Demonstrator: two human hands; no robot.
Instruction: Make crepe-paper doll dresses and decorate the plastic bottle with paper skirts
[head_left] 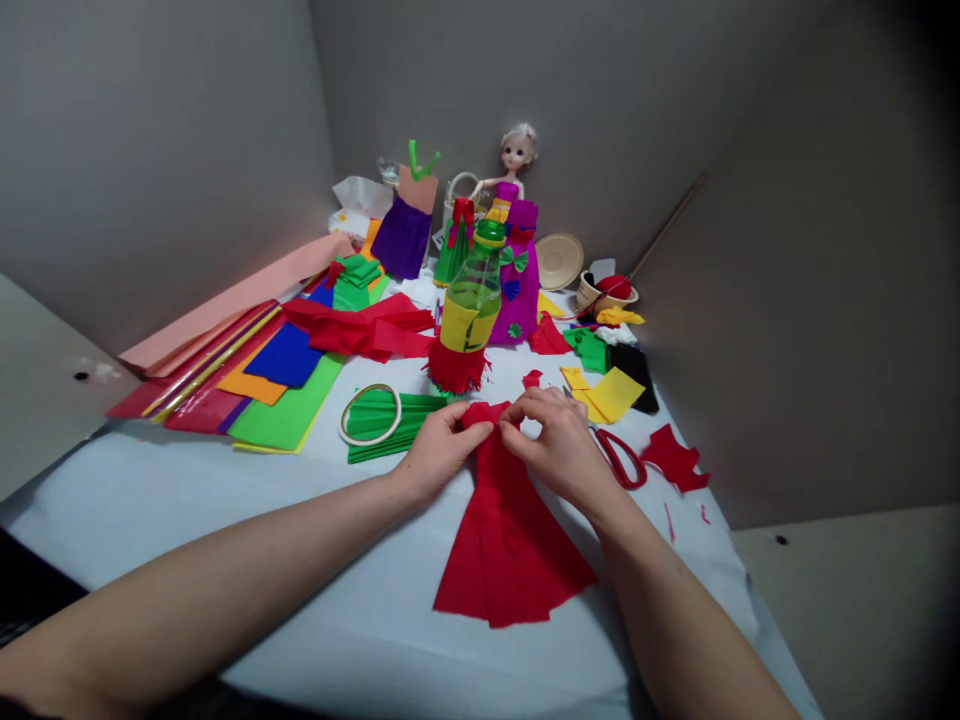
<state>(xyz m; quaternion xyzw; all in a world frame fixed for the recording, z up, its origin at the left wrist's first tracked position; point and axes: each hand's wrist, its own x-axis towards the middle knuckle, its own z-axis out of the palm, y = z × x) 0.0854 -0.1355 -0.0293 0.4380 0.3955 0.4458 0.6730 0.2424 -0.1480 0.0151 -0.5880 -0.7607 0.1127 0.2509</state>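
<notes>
A red paper dress (510, 545), narrow at the top and flared at the bottom, lies on the white-covered table in front of me. My left hand (442, 450) pinches its top edge between thumb and fingers. On the other side of that edge, my right hand (559, 440) has thumb and forefinger closed on the same red paper. Just left of my left hand, a roll of tape (343, 420) rests on pleated green paper (409, 418). Red-handled scissors (634, 465) lie beside my right wrist, their blades partly hidden by that hand.
A green bottle (480, 285) with a yellow band and red fringe stands mid-table. Behind it are a doll (517, 160) and a purple paper dress (529, 300). Coloured sheets (281, 405) are stacked left; red scraps (675, 460) lie right. A bowl (630, 297) holds a red ball. Grey walls enclose the table.
</notes>
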